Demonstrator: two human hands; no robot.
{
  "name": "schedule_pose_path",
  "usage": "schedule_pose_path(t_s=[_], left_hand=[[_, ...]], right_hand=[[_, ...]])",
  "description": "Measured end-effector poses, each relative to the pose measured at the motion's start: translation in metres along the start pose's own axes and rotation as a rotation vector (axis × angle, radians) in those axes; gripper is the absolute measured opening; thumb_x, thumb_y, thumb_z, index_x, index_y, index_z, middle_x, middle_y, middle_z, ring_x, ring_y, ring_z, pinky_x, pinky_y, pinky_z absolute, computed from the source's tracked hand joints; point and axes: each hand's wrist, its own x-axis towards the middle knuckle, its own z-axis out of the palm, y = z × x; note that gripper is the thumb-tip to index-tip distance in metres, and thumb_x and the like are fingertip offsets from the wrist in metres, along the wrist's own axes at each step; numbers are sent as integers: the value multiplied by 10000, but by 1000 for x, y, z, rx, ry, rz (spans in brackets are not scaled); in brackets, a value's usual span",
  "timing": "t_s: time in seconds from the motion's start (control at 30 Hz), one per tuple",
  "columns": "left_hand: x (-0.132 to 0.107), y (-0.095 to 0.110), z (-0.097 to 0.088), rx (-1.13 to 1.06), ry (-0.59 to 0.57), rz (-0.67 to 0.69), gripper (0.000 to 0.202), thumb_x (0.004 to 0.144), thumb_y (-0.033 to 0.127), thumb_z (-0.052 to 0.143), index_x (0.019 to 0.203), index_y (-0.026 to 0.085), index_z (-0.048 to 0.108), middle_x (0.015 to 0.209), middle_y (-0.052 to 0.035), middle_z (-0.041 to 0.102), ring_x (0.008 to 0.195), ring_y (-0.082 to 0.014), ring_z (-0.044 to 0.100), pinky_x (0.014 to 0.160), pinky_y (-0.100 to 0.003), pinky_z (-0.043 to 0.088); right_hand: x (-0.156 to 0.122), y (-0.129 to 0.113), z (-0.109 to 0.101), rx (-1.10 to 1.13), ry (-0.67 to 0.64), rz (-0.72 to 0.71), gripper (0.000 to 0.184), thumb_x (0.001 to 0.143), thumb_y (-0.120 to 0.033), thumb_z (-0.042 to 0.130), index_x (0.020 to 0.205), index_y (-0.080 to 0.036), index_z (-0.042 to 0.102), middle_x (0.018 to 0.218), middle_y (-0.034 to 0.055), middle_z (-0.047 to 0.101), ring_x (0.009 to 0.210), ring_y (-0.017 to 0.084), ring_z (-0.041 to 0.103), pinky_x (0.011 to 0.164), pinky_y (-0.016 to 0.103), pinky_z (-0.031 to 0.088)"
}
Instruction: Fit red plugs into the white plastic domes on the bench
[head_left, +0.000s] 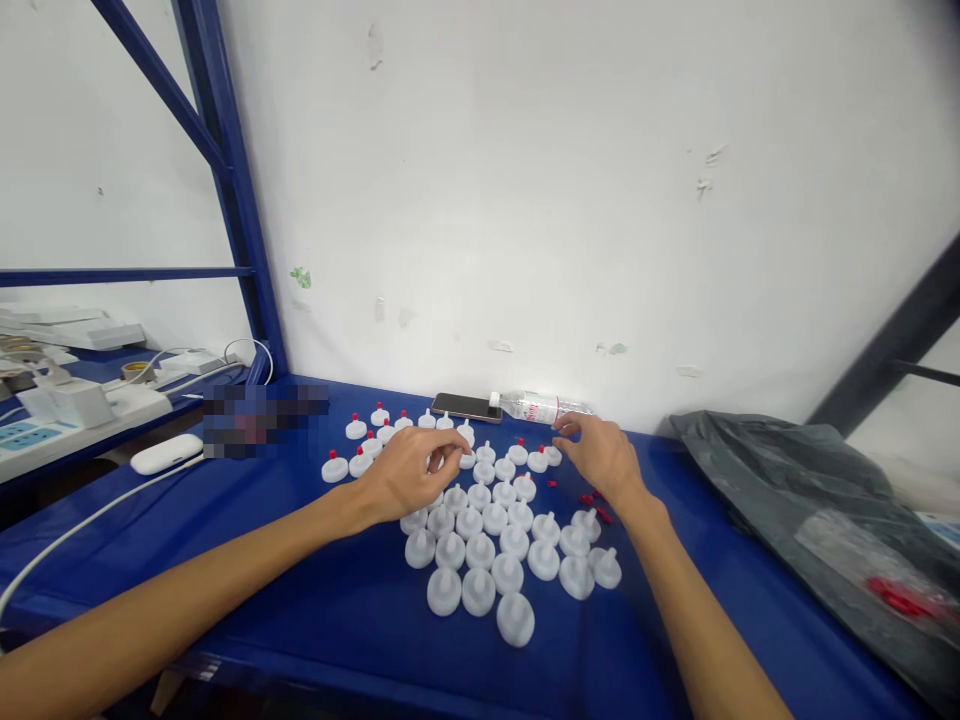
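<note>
Two fingertips on your left hand (412, 474), thumb and forefinger, curl close toward each other above the cluster of white nozzle caps (480, 551); whether anything is pinched there, you cannot tell from this view. Your right hand (604, 462) bends inward with thumb and forefinger nearly meeting, close to the caps on that side, and its hold is just as unclear. Below and between your wrists the caps sit crowded on the blue table (337, 590), most with their bare nozzles up. Past your left knuckles stands a looser group of red-tipped caps (335, 468). A few loose red tips (586, 500) lie beside your right wrist. Beyond your fingers, near the wall (480, 200), a phone (465, 408) lies flat next to a clear bottle (536, 408) on its side. Farther to your right spreads a dark grey plastic bag (720, 465), with a clear bag (832, 540) of red pieces (900, 597) on it. Well off to your left rests a white oblong device (166, 454) with a white cable (90, 532), and farther out are a power strip (26, 437) and a blue metal frame (232, 190).
</note>
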Motion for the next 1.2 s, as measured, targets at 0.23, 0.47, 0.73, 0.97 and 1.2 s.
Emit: schedule_pose_path(t_s=[0.23, 0.47, 0.73, 0.97, 1.2], left_hand=[[1, -2, 2, 6, 9, 2, 235, 900, 191, 502, 914, 165, 735, 613, 1, 637, 565, -145, 554, 588, -266, 394], [-1, 1, 1, -30, 30, 29, 228, 935, 220, 498, 926, 169, 720, 636, -5, 627, 581, -149, 543, 575, -268, 403], [-7, 10, 5, -223, -58, 97, 442, 906, 378, 677, 1303, 190, 631, 1166, -97, 706, 791, -176, 632, 625, -271, 539], [-6, 8, 7, -320, 10, -87, 420, 883, 333, 683, 1257, 141, 676, 1181, -136, 719, 555, -116, 632, 591, -301, 570], [5, 5, 0, -689, 130, -274, 562, 786, 376, 789, 1266, 109, 670, 1020, -129, 728, 798, -217, 665, 481, -230, 511]], right_hand=[[-5, -10, -12, 281, -380, -220, 343, 755, -528, 759, 968, -260, 778, 877, 5, 786, 653, 163, 676, 603, 264, 499], [-10, -16, -14, 421, -459, -280, 234, 791, -438, 746, 857, -216, 775, 807, 19, 771, 649, 155, 661, 599, 261, 507], [-31, -56, -31, 811, -617, -322, 316, 762, -458, 821, 920, -193, 756, 744, 19, 752, 616, 136, 681, 521, 215, 429], [-19, -34, -29, 416, -466, -263, 241, 860, -464, 704, 956, -252, 765, 861, 11, 780, 678, 157, 707, 613, 250, 488], [-2, 16, -19, 53, -378, -91, 84, 703, -254, 798, 782, -252, 770, 767, -3, 774, 521, 139, 630, 567, 269, 459]])
